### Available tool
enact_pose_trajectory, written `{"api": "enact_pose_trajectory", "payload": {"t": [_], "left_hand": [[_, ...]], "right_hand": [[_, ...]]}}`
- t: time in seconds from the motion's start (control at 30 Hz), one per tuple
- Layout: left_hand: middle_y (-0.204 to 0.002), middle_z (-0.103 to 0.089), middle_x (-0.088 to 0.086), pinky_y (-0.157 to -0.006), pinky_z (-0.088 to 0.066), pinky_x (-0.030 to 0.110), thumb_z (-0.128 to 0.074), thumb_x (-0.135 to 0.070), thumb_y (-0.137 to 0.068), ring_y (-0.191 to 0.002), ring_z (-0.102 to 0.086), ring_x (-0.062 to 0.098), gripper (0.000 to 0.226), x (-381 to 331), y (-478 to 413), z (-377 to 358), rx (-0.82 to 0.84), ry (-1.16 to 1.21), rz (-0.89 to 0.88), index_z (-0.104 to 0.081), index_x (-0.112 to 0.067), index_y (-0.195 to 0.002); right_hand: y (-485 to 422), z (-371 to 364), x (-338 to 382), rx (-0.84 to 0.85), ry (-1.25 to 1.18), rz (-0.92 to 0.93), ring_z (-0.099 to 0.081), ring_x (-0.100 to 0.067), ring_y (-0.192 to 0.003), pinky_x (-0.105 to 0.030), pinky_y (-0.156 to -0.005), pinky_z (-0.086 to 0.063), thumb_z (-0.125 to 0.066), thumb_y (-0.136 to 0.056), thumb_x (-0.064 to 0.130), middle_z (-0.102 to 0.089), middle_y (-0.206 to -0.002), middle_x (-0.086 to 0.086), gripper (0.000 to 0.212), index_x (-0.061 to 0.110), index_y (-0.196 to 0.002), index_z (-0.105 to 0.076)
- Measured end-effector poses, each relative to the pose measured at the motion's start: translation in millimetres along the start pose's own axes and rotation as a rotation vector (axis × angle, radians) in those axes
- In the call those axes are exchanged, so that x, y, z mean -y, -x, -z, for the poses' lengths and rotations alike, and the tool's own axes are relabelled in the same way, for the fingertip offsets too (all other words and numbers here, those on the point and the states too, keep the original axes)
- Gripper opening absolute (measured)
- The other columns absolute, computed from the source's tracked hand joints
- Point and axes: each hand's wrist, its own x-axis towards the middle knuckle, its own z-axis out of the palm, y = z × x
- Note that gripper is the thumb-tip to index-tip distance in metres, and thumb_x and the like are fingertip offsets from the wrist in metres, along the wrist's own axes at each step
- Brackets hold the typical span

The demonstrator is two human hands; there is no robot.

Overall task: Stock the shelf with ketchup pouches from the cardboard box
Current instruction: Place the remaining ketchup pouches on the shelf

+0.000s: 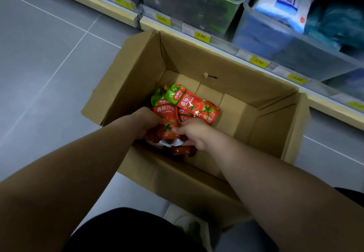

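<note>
Head view: both hands were down inside the cardboard box [236,88]. Left hand [146,120] was curled round the left edge of the ketchup pouches [197,104], thumb on the front one. Right hand [194,133] pinched the same bundle from the right, thumb on the film.

The pouches lay bunched on the box floor, near-left, between my hands and touching both. One more sat partly under my right hand.

My read: square the stack first, squeeze evenly from both sides, then lift straight up clear of the flaps. The film looked slick, so the loose top pouch could slide out. The shelf [222,44] stood just beyond the box's far wall.
</note>
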Motion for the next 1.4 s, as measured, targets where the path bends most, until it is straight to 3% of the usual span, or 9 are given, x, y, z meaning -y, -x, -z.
{"api": "enact_pose_trajectory", "payload": {"t": [0.17,0.33,0.43,0.5,0.67,0.8,0.9,1.03,1.4], "left_hand": [[-0.11,-0.064,0.018,-0.082,-0.053,0.049,-0.074,-0.015,-0.078,-0.103,-0.061,0.033,0.047,-8,27,7,0.011,-0.019,0.035,-0.055,-0.005,-0.119],[-0.101,-0.064,0.01,-0.076,-0.056,0.045,-0.078,-0.017,-0.072,-0.095,-0.062,0.027,0.044,-25,67,8,0.015,-0.034,0.02,-0.056,-0.01,-0.11],[-0.09,-0.063,0.003,-0.056,-0.054,0.035,-0.077,-0.017,-0.073,-0.08,-0.06,0.019,0.039,-40,96,-2,-0.009,-0.013,-0.039,-0.057,-0.012,-0.107],[-0.089,-0.064,0.002,-0.055,-0.053,0.033,-0.076,-0.016,-0.075,-0.078,-0.061,0.017,0.042,-50,113,-13,-0.036,-0.035,-0.114,-0.058,-0.009,-0.112],[-0.121,-0.06,0.002,-0.085,-0.049,0.033,-0.083,-0.027,-0.066,-0.108,-0.059,0.023,0.078,-77,148,-52,-0.168,-0.19,-0.333,-0.046,-0.023,-0.134],[-0.113,-0.064,-0.004,-0.084,-0.046,0.026,-0.085,-0.022,-0.062,-0.104,-0.059,0.014,0.073,-98,171,-96,-0.244,-0.188,-0.587,-0.05,-0.022,-0.126],[-0.103,-0.062,-0.008,-0.079,-0.043,0.022,-0.084,-0.018,-0.064,-0.093,-0.057,0.008,0.07,-115,191,-142,-0.315,-0.216,-0.772,-0.049,-0.022,-0.125],[-0.111,-0.064,0.004,-0.089,-0.052,0.04,-0.08,-0.015,-0.068,-0.102,-0.063,0.022,0.073,-146,214,-200,-0.324,-0.226,-0.919,-0.043,-0.025,-0.131],[-0.096,-0.054,-0.015,-0.079,-0.042,0.015,-0.074,-0.023,-0.076,-0.09,-0.052,-0.002,0.059,-226,275,-316,-0.43,-0.155,-1.261,-0.045,-0.018,-0.126]], "right_hand": [[26,13,13,0.075,0.046,-0.035,-0.042,-0.029,-0.129,-0.036,-0.079,-0.053,-0.068,-0.082,0.008,-0.046,-0.137,-0.011,0.056,0.005,-0.132,-0.044],[62,30,30,0.1,0.121,0.025,-0.048,-0.028,-0.121,-0.037,-0.086,-0.052,-0.067,-0.082,0.004,-0.051,-0.131,-0.011,0.054,0.009,-0.131,-0.046],[85,46,39,0.018,0.14,0.153,-0.053,-0.028,-0.116,-0.031,-0.076,-0.049,-0.07,-0.076,-0.002,-0.056,-0.126,-0.011,0.052,0.012,-0.123,-0.052],[102,61,43,-0.032,0.131,0.233,-0.057,-0.027,-0.105,-0.03,-0.074,-0.047,-0.073,-0.072,-0.003,-0.058,-0.116,-0.01,0.051,0.014,-0.116,-0.055],[140,111,43,-0.141,0.131,0.432,-0.056,-0.011,-0.075,-0.024,-0.054,-0.047,-0.079,-0.067,0.001,-0.053,-0.097,0.003,0.053,0.017,-0.11,-0.053],[163,159,38,-0.268,0.186,0.604,-0.054,-0.013,-0.087,-0.032,-0.078,-0.051,-0.08,-0.066,0.005,-0.053,-0.097,0.006,0.049,0.022,-0.102,-0.052],[184,200,30,-0.404,0.234,0.702,-0.055,-0.016,-0.089,-0.034,-0.073,-0.05,-0.08,-0.066,0.01,-0.051,-0.083,0.014,0.046,0.03,-0.091,-0.047],[211,257,15,-0.561,0.208,0.853,-0.053,-0.014,-0.081,-0.033,-0.071,-0.047,-0.079,-0.065,0.011,-0.049,-0.079,0.017,0.048,0.032,-0.088,-0.043],[285,385,7,-0.821,0.098,1.104,-0.056,-0.013,-0.078,-0.023,-0.062,-0.042,-0.073,-0.072,0.014,-0.058,-0.082,0.012,0.038,0.032,-0.089,-0.045]]}}
